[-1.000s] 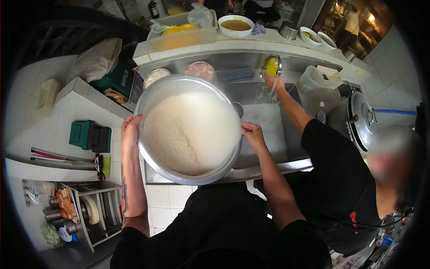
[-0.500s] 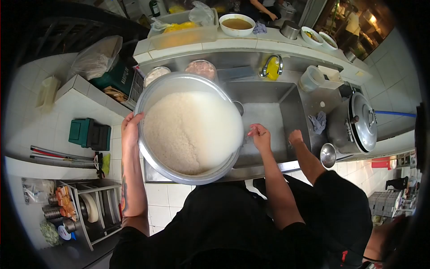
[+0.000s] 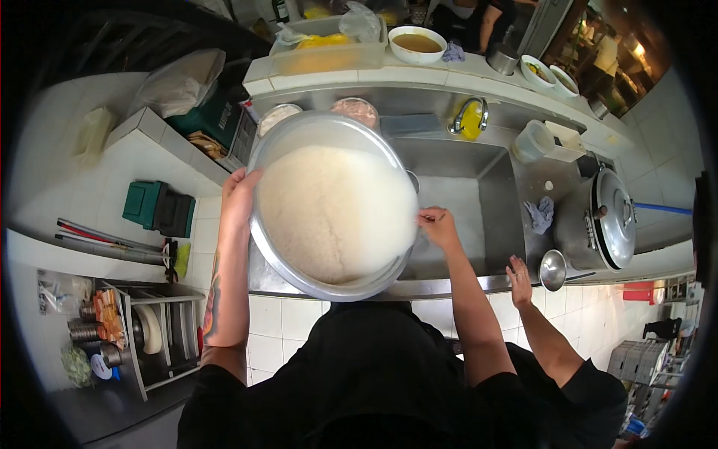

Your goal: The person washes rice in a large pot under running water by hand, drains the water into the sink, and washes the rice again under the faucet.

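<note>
A wide metal basin (image 3: 263, 238) holds white rice (image 3: 299, 217) under cloudy water (image 3: 385, 213). It is tilted to the right, so the water gathers by the rim on the sink side. My left hand (image 3: 238, 196) is wrapped round the basin's left rim. At the right rim, my right hand (image 3: 440, 224) has its fingers curled and pinched together, their tips at the basin's edge; what they hold, if anything, cannot be made out. Beneath and to the right lies the steel sink (image 3: 499, 217), with whitish liquid on its floor.
A co-worker's open hand (image 3: 519, 281) is just right of my forearm. Beyond it are a ladle bowl (image 3: 553, 269) and a large lidded pot (image 3: 576, 224). Behind the sink stand a faucet (image 3: 482, 112) and a container of pinkish food (image 3: 355, 110). A soup bowl (image 3: 416, 45) sits on the ledge.
My right hand's fingertips have come to the basin's right rim from slightly off it. The co-worker's hand has drawn back from over the sink and opened. The view has shifted a little.
</note>
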`<control>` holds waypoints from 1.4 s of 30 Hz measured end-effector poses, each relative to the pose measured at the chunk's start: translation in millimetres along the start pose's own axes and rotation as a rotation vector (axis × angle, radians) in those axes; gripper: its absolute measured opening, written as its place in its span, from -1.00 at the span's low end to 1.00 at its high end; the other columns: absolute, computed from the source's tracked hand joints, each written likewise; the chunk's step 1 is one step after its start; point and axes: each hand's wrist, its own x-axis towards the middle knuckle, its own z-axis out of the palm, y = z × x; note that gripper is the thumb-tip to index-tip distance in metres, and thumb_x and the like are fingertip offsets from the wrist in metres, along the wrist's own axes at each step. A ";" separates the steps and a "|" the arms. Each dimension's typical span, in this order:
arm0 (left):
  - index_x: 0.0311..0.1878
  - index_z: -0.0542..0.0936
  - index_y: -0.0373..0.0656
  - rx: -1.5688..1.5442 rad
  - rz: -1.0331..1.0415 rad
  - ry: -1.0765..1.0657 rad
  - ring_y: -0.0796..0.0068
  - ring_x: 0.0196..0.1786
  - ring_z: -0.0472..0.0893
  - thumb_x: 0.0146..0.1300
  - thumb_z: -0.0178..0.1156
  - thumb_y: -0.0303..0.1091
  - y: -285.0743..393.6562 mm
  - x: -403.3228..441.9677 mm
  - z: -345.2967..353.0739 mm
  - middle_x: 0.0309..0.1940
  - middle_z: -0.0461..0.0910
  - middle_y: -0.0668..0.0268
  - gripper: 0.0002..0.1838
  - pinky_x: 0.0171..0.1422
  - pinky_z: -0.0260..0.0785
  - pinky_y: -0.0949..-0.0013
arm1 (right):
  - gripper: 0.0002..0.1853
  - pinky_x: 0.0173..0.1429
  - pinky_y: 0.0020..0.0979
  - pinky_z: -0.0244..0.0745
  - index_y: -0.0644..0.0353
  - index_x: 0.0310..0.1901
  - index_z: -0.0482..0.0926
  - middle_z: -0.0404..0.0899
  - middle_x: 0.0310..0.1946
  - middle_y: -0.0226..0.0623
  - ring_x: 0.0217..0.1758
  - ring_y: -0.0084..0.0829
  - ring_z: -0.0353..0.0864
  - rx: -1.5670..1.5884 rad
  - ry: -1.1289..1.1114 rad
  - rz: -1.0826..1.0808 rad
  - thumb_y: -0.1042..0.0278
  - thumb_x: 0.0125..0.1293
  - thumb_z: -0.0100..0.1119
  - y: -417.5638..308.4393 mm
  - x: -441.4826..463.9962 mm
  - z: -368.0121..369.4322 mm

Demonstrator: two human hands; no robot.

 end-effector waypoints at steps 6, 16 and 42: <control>-0.08 0.59 -0.32 -0.008 0.012 0.012 0.54 -0.27 0.60 0.26 0.25 -0.28 -1.1 0.8 5.9 -0.27 0.66 0.26 -0.71 -0.15 0.41 0.49 | -0.82 -0.12 -0.52 0.56 0.35 -0.18 0.70 0.66 -0.23 -0.28 -0.26 -0.50 0.66 0.204 -0.130 0.026 0.49 0.19 0.36 10.0 3.8 -6.4; -0.10 0.57 -0.27 0.000 -0.001 0.049 0.57 -0.31 0.58 0.23 0.29 -0.27 3.9 -1.2 10.1 -0.32 0.64 0.31 -0.71 -0.16 0.40 0.51 | -0.78 0.01 -0.45 0.55 0.33 -0.16 0.71 0.63 -0.08 -0.22 -0.10 -0.43 0.63 0.157 -0.140 0.058 0.41 0.20 0.39 1.2 -0.9 -8.8; -0.07 0.57 -0.30 0.021 -0.001 0.064 0.53 -0.25 0.58 0.20 0.28 -0.27 15.5 -8.7 20.6 -0.27 0.64 0.29 -0.68 -0.09 0.38 0.49 | -0.79 0.02 -0.41 0.58 0.25 -0.24 0.76 0.63 -0.06 -0.16 -0.03 -0.31 0.63 0.005 -0.067 0.017 0.33 0.12 0.46 3.8 5.2 -9.2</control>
